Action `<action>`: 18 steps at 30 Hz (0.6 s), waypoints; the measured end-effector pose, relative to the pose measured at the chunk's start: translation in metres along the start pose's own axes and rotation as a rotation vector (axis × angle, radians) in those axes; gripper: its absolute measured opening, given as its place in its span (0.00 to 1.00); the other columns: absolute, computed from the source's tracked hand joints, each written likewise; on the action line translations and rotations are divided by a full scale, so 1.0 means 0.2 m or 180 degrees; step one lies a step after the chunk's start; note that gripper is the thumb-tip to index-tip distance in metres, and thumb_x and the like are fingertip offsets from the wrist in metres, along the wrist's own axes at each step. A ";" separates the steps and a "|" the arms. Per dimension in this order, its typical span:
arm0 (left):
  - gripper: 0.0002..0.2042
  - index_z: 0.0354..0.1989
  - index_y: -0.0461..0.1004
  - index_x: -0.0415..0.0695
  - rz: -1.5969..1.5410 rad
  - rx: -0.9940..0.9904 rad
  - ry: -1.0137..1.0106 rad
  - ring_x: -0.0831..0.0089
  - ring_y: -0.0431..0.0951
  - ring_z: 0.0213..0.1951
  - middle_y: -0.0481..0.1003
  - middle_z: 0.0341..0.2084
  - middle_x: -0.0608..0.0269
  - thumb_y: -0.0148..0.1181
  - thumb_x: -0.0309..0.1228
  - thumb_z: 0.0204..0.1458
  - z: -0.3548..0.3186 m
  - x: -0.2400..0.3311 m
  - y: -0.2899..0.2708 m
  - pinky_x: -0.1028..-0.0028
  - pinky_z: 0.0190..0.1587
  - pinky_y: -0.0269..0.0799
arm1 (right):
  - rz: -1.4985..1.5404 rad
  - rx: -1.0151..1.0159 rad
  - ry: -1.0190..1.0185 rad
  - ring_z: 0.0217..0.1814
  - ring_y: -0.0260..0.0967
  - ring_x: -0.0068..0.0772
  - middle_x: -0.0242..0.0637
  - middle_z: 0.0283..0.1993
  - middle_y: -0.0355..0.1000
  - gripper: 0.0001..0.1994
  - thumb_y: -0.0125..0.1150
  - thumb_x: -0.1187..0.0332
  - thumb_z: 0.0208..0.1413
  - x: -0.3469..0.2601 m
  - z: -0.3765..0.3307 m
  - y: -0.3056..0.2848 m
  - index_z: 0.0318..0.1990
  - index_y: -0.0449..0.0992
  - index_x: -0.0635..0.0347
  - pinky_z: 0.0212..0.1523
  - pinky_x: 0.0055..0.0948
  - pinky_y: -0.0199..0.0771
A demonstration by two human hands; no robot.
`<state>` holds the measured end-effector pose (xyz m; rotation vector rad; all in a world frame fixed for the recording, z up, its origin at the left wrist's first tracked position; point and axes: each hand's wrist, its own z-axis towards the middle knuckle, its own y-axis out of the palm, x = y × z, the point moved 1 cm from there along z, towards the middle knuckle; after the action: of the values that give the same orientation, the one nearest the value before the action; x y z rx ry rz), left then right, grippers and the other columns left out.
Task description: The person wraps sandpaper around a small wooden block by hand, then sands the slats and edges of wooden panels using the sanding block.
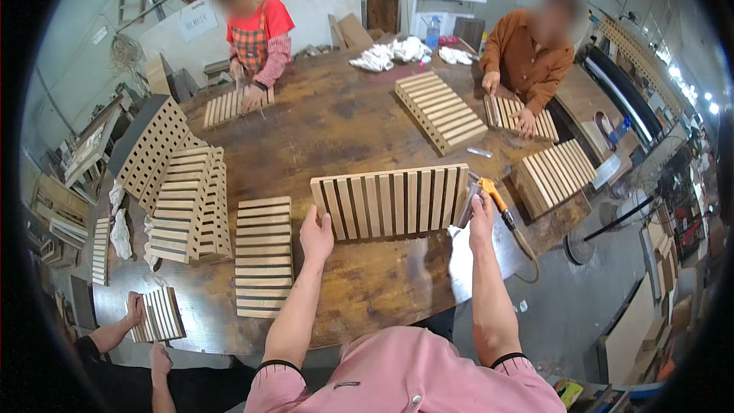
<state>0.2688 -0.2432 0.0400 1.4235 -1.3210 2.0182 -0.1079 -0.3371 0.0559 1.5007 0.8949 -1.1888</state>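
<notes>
A light wooden slatted panel (391, 203) stands on its long edge in front of me, its dark gaps running upright. My left hand (316, 234) grips its left end, fingers behind and thumb toward me. At the right end, my right hand (481, 218) is closed round a flat greyish block (468, 208), whose exact kind I cannot make out. That block is close against the panel's end; whether it touches is unclear. Just beyond my right hand lies an orange air blow gun (492, 193) with a hose.
More slatted panels (264, 256) lie on the brown wooden table (344, 134), with a stack (187, 199) at left. Two people work across the table, each at a panel; another person's hands (136, 310) hold one at lower left. White cloths (394, 53) lie at the far edge.
</notes>
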 end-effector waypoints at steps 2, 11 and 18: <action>0.23 0.66 0.70 0.38 0.0101 0.0157 0.0140 0.49 0.82 0.53 0.81 0.50 0.42 0.58 0.34 0.65 0.12 0.10 0.01 0.59 0.55 0.74 | 0.0016 -0.0106 -0.0265 0.54 0.68 0.22 0.28 0.54 0.74 0.15 0.53 0.65 0.74 -0.04 0.10 0.02 0.62 0.72 0.59 0.60 0.26 0.64; 0.24 0.68 0.70 0.39 0.0032 0.0487 0.0481 0.45 0.80 0.56 0.79 0.54 0.38 0.59 0.35 0.64 0.50 0.37 -0.11 0.56 0.58 0.74 | 0.0112 -0.0207 -0.0259 0.56 0.69 0.25 0.34 0.56 0.73 0.18 0.52 0.64 0.74 -0.28 0.32 0.29 0.65 0.68 0.61 0.59 0.27 0.68; 0.23 0.65 0.72 0.38 -0.0276 0.0824 0.0846 0.42 0.79 0.55 0.80 0.50 0.38 0.59 0.33 0.63 0.61 0.57 -0.22 0.55 0.56 0.74 | 0.0315 -0.0410 -0.0382 0.49 0.71 0.21 0.30 0.50 0.74 0.15 0.53 0.62 0.74 -0.41 0.43 0.44 0.62 0.70 0.56 0.49 0.24 0.72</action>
<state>0.3174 -0.3482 0.1695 1.2336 -0.9003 2.2882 -0.0661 -0.4399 0.1547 1.3406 0.7922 -1.1155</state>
